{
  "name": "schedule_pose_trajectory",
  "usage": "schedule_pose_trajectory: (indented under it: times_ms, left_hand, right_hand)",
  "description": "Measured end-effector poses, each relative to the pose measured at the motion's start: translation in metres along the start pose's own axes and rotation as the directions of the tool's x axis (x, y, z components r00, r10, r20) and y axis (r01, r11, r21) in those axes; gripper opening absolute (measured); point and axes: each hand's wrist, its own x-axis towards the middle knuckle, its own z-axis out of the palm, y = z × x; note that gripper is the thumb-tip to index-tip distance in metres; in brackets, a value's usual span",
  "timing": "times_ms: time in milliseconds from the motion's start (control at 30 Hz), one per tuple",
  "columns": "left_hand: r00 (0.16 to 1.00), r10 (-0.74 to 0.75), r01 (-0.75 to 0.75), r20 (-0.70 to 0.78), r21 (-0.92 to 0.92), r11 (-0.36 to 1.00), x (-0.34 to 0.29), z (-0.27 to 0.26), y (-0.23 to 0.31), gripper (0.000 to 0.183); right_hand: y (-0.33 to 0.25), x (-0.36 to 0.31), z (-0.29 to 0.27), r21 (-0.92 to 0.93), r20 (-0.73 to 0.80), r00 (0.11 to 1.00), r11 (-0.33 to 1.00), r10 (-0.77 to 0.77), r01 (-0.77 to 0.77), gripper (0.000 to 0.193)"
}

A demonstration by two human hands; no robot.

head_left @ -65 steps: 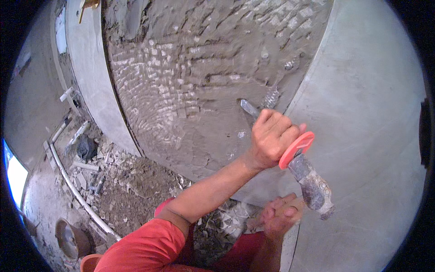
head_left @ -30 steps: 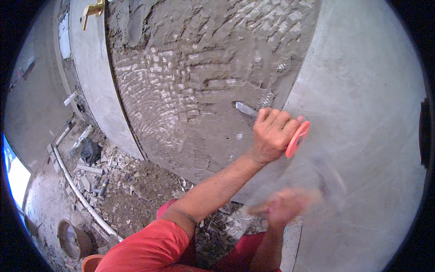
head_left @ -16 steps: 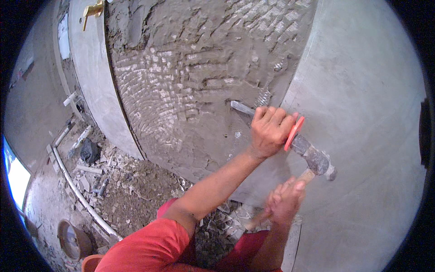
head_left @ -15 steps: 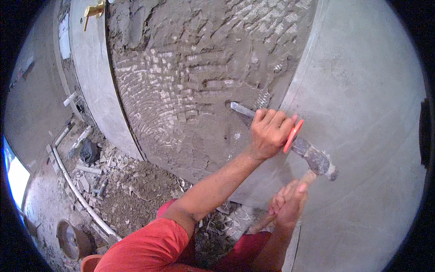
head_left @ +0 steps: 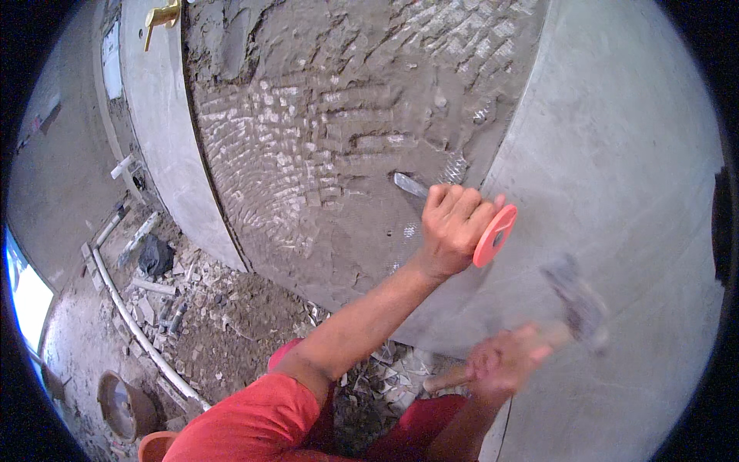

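My left hand [head_left: 456, 231] is wrapped round a chisel [head_left: 410, 184] with an orange-red hand guard [head_left: 495, 236]. The chisel's tip rests against the rough mortar wall [head_left: 339, 204], and most of its shank is hidden by my fist. Lower right, my right hand [head_left: 504, 360] grips the wooden handle of a hammer [head_left: 576, 300]. The hammer's head is smeared by motion and stands apart from the chisel's guard end. Ridged grooves with pale marks cover much of the wall to the left of and above the chisel.
Smooth grey panels [head_left: 616, 177] border the rough strip, right and left. A brass tap [head_left: 163, 17] juts out at the upper left. Rubble [head_left: 239, 319], a long white pipe [head_left: 137, 331], a black plastic bag [head_left: 156, 256] and a round bucket [head_left: 123, 406] lie on the left floor.
The hammer has swung away from the chisel's end, down and to the right, with my right hand. The chisel's tip has hardly moved, though its guard has tilted slightly.
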Motion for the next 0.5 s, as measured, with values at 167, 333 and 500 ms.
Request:
schedule_pose_trajectory:
  times_ms: [167,333,500]
  left_hand:
    - [1.000,-0.024,0.024,-0.005,-0.043,0.999,0.003,0.001,0.005,0.019]
    - [1.000,-0.015,0.015,-0.009,-0.003,1.000,-0.002,0.000,-0.005,0.018]
    - [0.999,-0.033,0.033,0.006,-0.026,0.999,0.002,-0.007,0.000,0.017]
  right_hand:
    - [0.010,-0.008,0.018,0.443,-0.349,0.937,0.884,0.016,0.150,0.054]
    - [0.010,0.002,0.018,-0.062,0.025,0.977,0.976,0.210,-0.208,0.061]
    - [-0.024,0.002,0.026,0.677,-0.240,0.968,0.727,0.076,0.111,0.057]
